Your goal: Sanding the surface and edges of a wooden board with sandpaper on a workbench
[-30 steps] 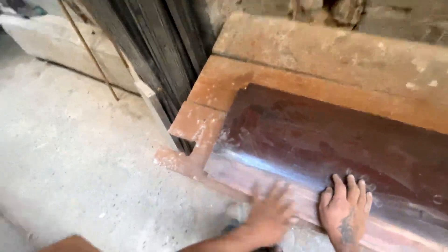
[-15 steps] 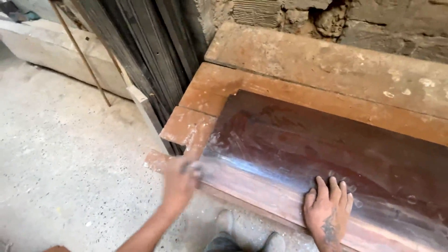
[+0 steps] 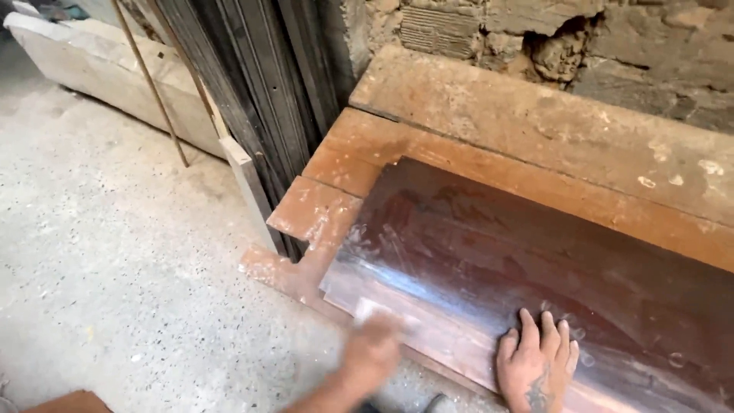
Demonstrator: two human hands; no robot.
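Right now the dark wooden panel (image 3: 535, 260) lies under the flat, open right hand (image 3: 535, 363), while the blurred left hand (image 3: 372, 348), grip unreadable, sits at nine o'clock on its near edge.

Pretty sure anyone would peg this as a rough woodworking shop. I've got a dark board (image 3: 535, 268) lying on stacked dusty planks (image 3: 550, 130), a crumbling brick wall (image 3: 612, 46) behind, dark slats (image 3: 252, 99) leaning upright beside it, and a speckled concrete floor (image 3: 115, 268) littered with wood bits.
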